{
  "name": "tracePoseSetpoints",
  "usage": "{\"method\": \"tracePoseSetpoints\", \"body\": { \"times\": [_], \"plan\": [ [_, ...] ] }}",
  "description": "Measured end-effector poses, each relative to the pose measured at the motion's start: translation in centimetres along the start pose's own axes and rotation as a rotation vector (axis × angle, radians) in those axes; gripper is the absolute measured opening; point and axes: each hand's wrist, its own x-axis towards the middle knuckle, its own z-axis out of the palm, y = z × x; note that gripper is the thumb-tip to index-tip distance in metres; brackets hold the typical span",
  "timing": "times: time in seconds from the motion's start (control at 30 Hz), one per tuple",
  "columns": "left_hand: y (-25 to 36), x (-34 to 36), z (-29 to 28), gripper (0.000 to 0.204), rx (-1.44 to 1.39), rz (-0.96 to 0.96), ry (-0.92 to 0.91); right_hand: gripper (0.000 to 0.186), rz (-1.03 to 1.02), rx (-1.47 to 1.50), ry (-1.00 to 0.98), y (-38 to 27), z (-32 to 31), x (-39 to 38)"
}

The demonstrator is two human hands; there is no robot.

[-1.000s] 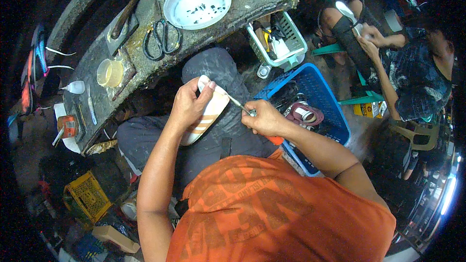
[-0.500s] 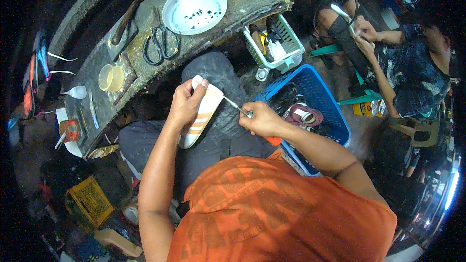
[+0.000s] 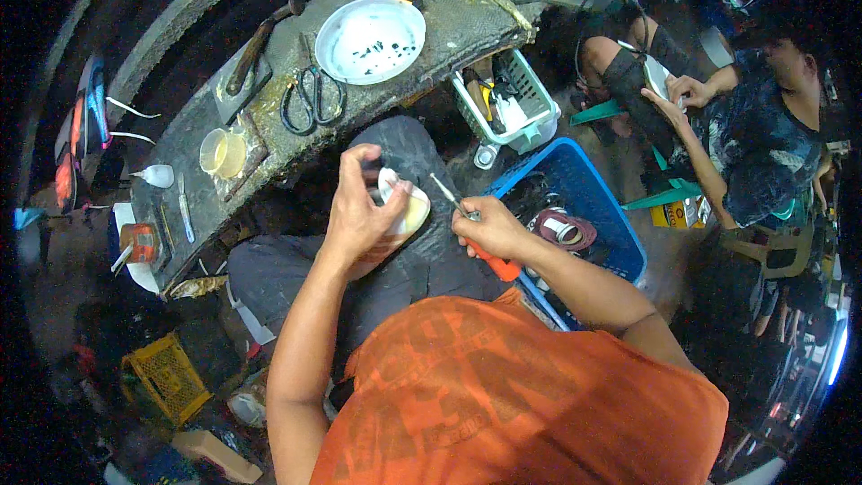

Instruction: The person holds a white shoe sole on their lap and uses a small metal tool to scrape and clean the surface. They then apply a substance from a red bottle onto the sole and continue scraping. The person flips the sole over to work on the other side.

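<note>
My left hand (image 3: 364, 211) grips a white piece of footwear with tan stripes (image 3: 409, 211) over my lap, thumb and index finger bent on it, partly covering it. Just to the right, my right hand (image 3: 485, 232) is closed round a slim metal-shafted tool (image 3: 445, 189) with an orange handle; its tip points up-left, a little apart from the piece. Beneath them is my dark-trousered knee (image 3: 395, 142).
A worktop (image 3: 449, 54) holds scissors (image 3: 314, 101), a white dish (image 3: 368, 40), a cup (image 3: 222, 153) and hammer (image 3: 256, 49). A green basket (image 3: 548, 117), blue basket (image 3: 620, 242) with maroon items, and yellow crate (image 3: 166, 377) surround me. A co-worker (image 3: 754, 144) sits at right.
My left fingers have shifted on the piece, which is now tilted. The tool's tip has moved away from its edge. The worktop appears lower in the view.
</note>
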Motion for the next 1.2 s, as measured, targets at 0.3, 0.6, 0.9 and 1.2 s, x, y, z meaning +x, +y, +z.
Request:
{"method": "tracePoseSetpoints", "body": {
  "times": [0.3, 0.6, 0.9, 1.2],
  "plan": [
    [2.1, -0.6, 1.4, 0.029, 0.138, 0.079, -0.264, 0.029, -0.386, -0.492, 0.118, -1.1, -0.4, -2.3],
    [0.7, 0.4, 0.3, 0.043, -1.089, -0.471, 0.014, 0.015, -0.228, -0.207, 0.099, -0.6, -0.8, -3.0],
    [-1.0, 0.0, -2.3, 0.055, -0.880, -0.527, 0.186, 0.014, -0.394, 0.036, 0.067, -2.3, 0.7, -1.6],
    [-1.9, -3.9, -4.5, 0.053, -0.147, -0.225, 0.001, 0.016, -0.352, 0.068, 0.108, -0.9, 0.2, -1.4]
  ]
}}
